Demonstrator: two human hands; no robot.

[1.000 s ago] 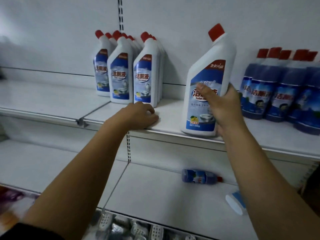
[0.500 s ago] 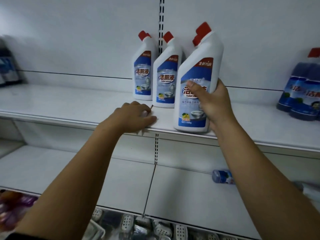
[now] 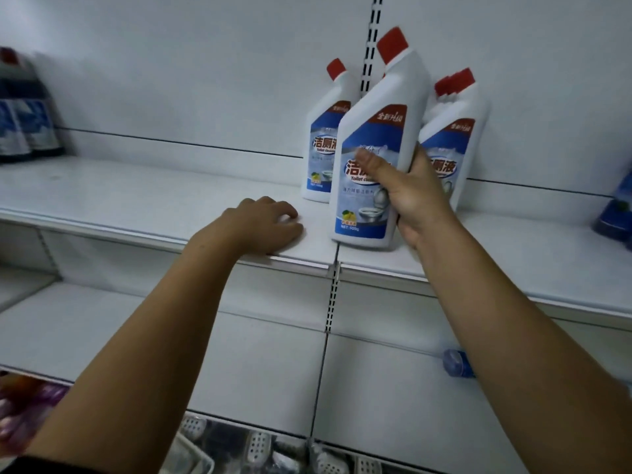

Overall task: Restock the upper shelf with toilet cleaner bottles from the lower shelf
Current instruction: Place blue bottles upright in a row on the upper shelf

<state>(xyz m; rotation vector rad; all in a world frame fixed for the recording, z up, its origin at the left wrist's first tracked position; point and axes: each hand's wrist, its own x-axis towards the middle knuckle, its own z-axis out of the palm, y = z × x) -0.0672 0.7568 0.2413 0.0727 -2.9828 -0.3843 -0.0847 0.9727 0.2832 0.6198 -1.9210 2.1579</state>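
Note:
My right hand grips a white toilet cleaner bottle with a red cap and blue label, its base on the upper shelf near the front edge. Behind it stand more white bottles of the same kind, one to the left and others to the right. My left hand rests on the upper shelf's front edge, fingers loosely curled, holding nothing. On the lower shelf a blue bottle lies on its side, partly hidden by my right arm.
Dark blue bottles stand at the upper shelf's far left and far right. A slotted upright runs up the back wall. Below the lower shelf are small packaged goods and a colourful item at the left.
The view has swung so the white bottles sit further right. My right hand has brought the held bottle closer in front of the row. My left hand stays on the shelf edge.

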